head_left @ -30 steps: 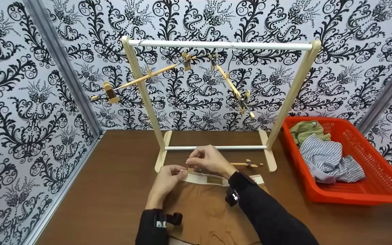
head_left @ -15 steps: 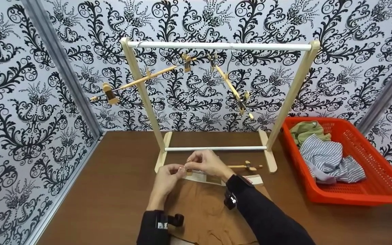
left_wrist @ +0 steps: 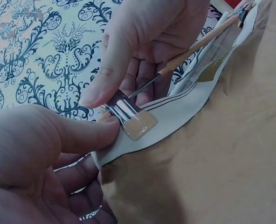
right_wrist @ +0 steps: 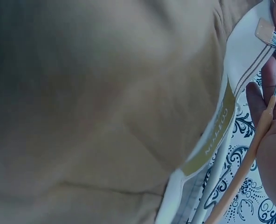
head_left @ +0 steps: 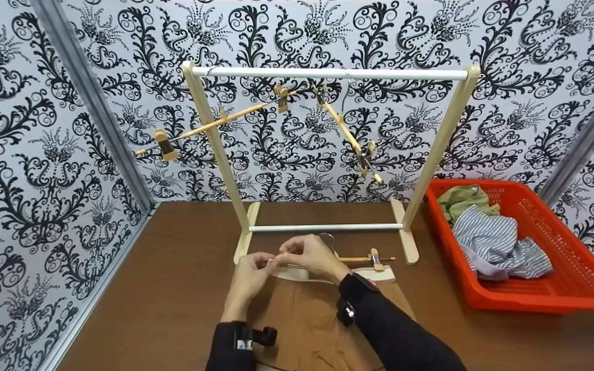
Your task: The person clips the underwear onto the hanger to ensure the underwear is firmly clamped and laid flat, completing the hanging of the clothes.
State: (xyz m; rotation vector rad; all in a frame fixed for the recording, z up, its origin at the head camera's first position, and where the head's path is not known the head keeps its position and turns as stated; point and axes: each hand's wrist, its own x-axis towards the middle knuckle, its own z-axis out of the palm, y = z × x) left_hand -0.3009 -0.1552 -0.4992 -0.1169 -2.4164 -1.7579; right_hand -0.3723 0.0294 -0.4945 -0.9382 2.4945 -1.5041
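Observation:
A brown garment [head_left: 323, 319] with a white elastic waistband [left_wrist: 180, 109] lies on the table, its waistband toward the rack. My left hand [head_left: 249, 278] pinches the left corner of that waistband, thumb in front and fingers behind. My right hand [head_left: 310, 256] grips the left clip [left_wrist: 139, 124] of a wooden clip hanger [head_left: 353, 259], thumb pressing on its upper part. In the left wrist view the clip's wooden jaw lies over the front of the waistband. The hanger's right clip [head_left: 377, 259] stands by the waistband's right end. A tan label [right_wrist: 212, 135] marks the waistband's middle.
Behind the hands stands a wooden rack [head_left: 446, 134] with a white top rail [head_left: 328, 73]. Two clip hangers, the left one [head_left: 225, 119] and the right one [head_left: 346, 129], hang from it. A red basket [head_left: 575, 247] with a striped cloth [head_left: 493, 239] and a green cloth [head_left: 464, 201] sits at right.
The hanger has turned and shifted toward the garment, so its hook and upright right clip now show beside the waistband. Both hands have moved slightly nearer, keeping their grips.

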